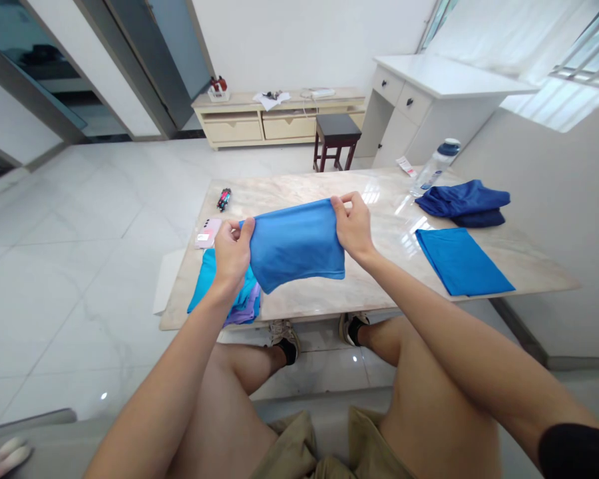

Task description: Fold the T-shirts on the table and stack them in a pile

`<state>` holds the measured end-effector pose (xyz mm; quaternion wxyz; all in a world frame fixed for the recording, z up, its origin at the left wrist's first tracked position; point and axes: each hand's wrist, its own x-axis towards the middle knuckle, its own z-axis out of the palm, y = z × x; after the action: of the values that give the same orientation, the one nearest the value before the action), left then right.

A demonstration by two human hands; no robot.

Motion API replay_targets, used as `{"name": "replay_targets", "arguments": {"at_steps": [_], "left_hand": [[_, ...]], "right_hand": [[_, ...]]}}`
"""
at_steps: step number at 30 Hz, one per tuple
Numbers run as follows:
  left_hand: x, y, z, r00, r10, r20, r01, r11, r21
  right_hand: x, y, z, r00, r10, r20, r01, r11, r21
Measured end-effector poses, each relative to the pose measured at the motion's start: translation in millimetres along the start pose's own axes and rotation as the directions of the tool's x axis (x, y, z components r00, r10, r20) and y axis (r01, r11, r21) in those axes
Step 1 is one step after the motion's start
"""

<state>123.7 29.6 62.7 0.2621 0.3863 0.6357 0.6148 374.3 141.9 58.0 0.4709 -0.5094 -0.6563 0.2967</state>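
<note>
A piece of blue cloth hangs stretched between my two hands, above the front part of the table. My left hand pinches its upper left corner, thumb on the near side. At the upper right corner, my right hand grips the edge between thumb and fingers. Under and behind my left hand lies a pile of turquoise, blue and purple cloths, partly hidden by the hand. To the right of my right hand, a flat folded blue cloth lies on the table, with a crumpled dark blue cloth behind it.
The marble-patterned table also carries a phone, a small multicoloured item and a water bottle. Behind it stand a stool, a low cabinet and a white desk. My knees are close to the table's front edge.
</note>
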Motion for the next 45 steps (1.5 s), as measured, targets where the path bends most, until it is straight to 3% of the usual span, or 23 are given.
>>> {"name": "replay_targets", "arguments": {"at_steps": [2,5,6,9,11,13,15,17,19,21,23,25,28,30,33,36,38,41,43,45], "left_hand": [[-11,-7,-10.6,0.978,-0.208,0.008,0.208,0.977,-0.055],[-39,-17,-23.0,0.878,-0.478,0.018,0.472,0.861,-0.190],[-52,-19,-25.9,0.840,-0.542,0.014,0.529,0.813,-0.243],[-98,-25,-32.7,0.729,-0.684,0.030,0.643,0.669,-0.374],[-128,-26,-38.5,0.709,-0.696,0.111,0.665,0.608,-0.433],[-152,-25,-47.3,0.735,-0.670,0.105,0.629,0.616,-0.474],[-167,-19,-58.9,0.781,-0.621,0.060,0.569,0.669,-0.478],[-171,-10,-71.8,0.826,-0.562,0.026,0.514,0.735,-0.443],[-165,-1,-84.5,0.859,-0.512,-0.017,0.465,0.793,-0.394],[-152,4,-96.8,0.879,-0.472,-0.071,0.420,0.835,-0.357],[-137,3,-109.1,0.889,-0.443,-0.117,0.385,0.861,-0.333],[-124,-8,-122.1,0.876,-0.465,-0.128,0.417,0.864,-0.282],[-117,-36,-143.2,0.831,-0.539,-0.140,0.531,0.843,-0.088],[-123,-57,-156.8,0.862,-0.472,-0.184,0.497,0.860,0.119],[-136,-74,-170.5,0.963,-0.182,-0.198,0.254,0.852,0.457],[-134,-64,-170.5,0.997,0.073,-0.015,-0.044,0.740,0.671],[-118,-44,-162.0,0.979,0.161,0.124,-0.197,0.607,0.769],[-82,-13,-138.6,0.947,0.206,0.246,-0.307,0.361,0.881],[-61,-4,-119.0,0.917,0.198,0.346,-0.391,0.276,0.878],[-49,-12,-100.9,0.883,0.170,0.437,-0.468,0.255,0.846]], "right_hand": [[1,0,18,0.993,0.085,0.077,-0.082,0.996,-0.035],[-7,-1,40,0.925,0.291,0.244,-0.286,0.957,-0.055],[-11,-2,45,0.873,0.366,0.322,-0.369,0.928,-0.055],[-25,-8,51,0.659,0.512,0.551,-0.571,0.817,-0.076],[-30,-13,52,0.559,0.509,0.654,-0.627,0.776,-0.068],[-32,-21,54,0.522,0.424,0.741,-0.599,0.800,-0.035],[-28,-33,62,0.539,0.280,0.795,-0.451,0.892,-0.008],[-20,-49,79,0.599,0.112,0.793,-0.186,0.982,0.001],[-9,-68,105,0.642,-0.041,0.766,0.082,0.997,-0.015],[1,-89,139,0.630,-0.154,0.761,0.253,0.967,-0.013],[6,-106,177,0.588,-0.224,0.777,0.347,0.938,0.007],[5,-115,212,0.567,-0.220,0.793,0.400,0.916,-0.032],[-4,-107,250,0.624,-0.080,0.777,0.409,0.881,-0.239],[-9,-90,260,0.667,0.001,0.745,0.388,0.853,-0.349],[-5,-60,247,0.712,-0.002,0.702,0.378,0.844,-0.381],[12,-35,209,0.732,-0.035,0.680,0.388,0.842,-0.374],[25,-23,175,0.745,-0.037,0.666,0.391,0.834,-0.390],[36,-9,119,0.782,-0.022,0.623,0.371,0.820,-0.436],[35,0,84,0.802,-0.002,0.597,0.341,0.823,-0.455],[28,12,53,0.818,0.020,0.575,0.306,0.831,-0.464]]}}
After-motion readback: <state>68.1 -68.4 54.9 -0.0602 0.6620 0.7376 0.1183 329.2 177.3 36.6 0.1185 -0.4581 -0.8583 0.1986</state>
